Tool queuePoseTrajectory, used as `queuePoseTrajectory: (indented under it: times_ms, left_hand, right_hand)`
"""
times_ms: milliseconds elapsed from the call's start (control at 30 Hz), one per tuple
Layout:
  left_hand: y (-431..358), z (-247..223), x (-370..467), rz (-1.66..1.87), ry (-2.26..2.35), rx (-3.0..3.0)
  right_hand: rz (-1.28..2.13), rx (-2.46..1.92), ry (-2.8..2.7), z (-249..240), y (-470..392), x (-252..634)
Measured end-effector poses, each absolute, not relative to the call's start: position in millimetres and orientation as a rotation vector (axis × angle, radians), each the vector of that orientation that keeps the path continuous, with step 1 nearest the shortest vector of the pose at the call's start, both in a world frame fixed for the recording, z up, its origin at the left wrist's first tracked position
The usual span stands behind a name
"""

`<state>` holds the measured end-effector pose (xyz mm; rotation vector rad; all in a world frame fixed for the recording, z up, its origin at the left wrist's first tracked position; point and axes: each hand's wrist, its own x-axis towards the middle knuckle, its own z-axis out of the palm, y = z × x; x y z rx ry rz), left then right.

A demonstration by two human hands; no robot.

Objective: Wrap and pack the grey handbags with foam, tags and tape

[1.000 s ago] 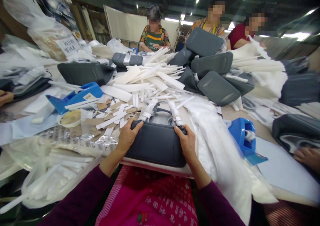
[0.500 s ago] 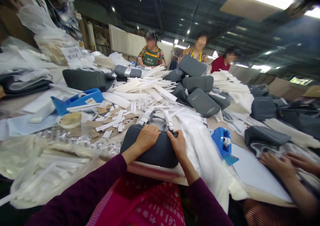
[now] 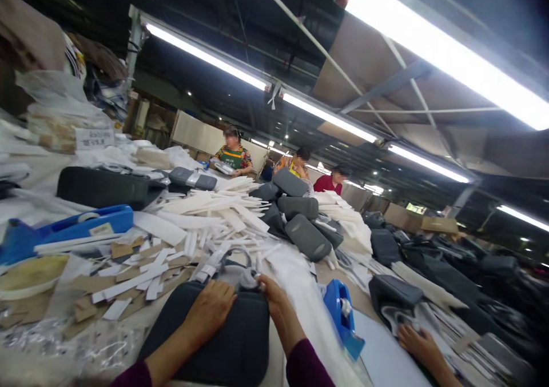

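A dark grey handbag (image 3: 223, 341) lies at the table's near edge, tilted toward me. Its thin looped handle (image 3: 235, 251) stands up from the top, with clear wrapping (image 3: 211, 266) round the left base and greyish wrap between the ends. My left hand (image 3: 210, 308) presses over the bag's top edge, its fingers closed together and curled beside the handle. At the upper right corner, my right hand (image 3: 277, 304) has thumb and fingers closed on the bag by the handle's right base; the fingertips are partly hidden.
White foam strips (image 3: 214, 210) and grey bags (image 3: 306, 235) are heaped ahead. Blue tape dispensers stand at left (image 3: 94, 221) and right (image 3: 338, 307). Cardboard scraps (image 3: 128, 272) lie left. A co-worker's hand (image 3: 418, 344) works on another bag at right; several people sit beyond.
The view has tilted upward and swung right, showing more ceiling lights. The bag looks larger and leans more toward me. My right hand has shifted closer to the handle's right base.
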<state>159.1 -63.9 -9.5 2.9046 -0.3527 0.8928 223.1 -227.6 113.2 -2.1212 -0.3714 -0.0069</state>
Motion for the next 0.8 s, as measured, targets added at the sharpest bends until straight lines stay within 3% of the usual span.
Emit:
queuePoseTrajectory:
  times_ms: [200,367,467,600,800]
  left_hand:
    - [-66,-5,156,0.772,-0.363,2.917]
    - [-66,-12,161,0.684,-0.359,2.904]
    - [-64,-8,154,0.833,-0.297,2.781]
    - [-49,10,149,1.067,0.164,2.628]
    - [-21,36,173,0.489,0.46,2.636]
  right_hand:
    - [-0.157,-2.227,-0.295,71,-217,212]
    - [-0.517,-2.242,-0.948,15,-183,201]
    - [-0.617,-2.24,-0.981,-7,-173,197]
    - [-0.629,-2.463,-1.121,-14,-173,197]
    - [-0.567,-2.584,-1.214,-8,-175,195]
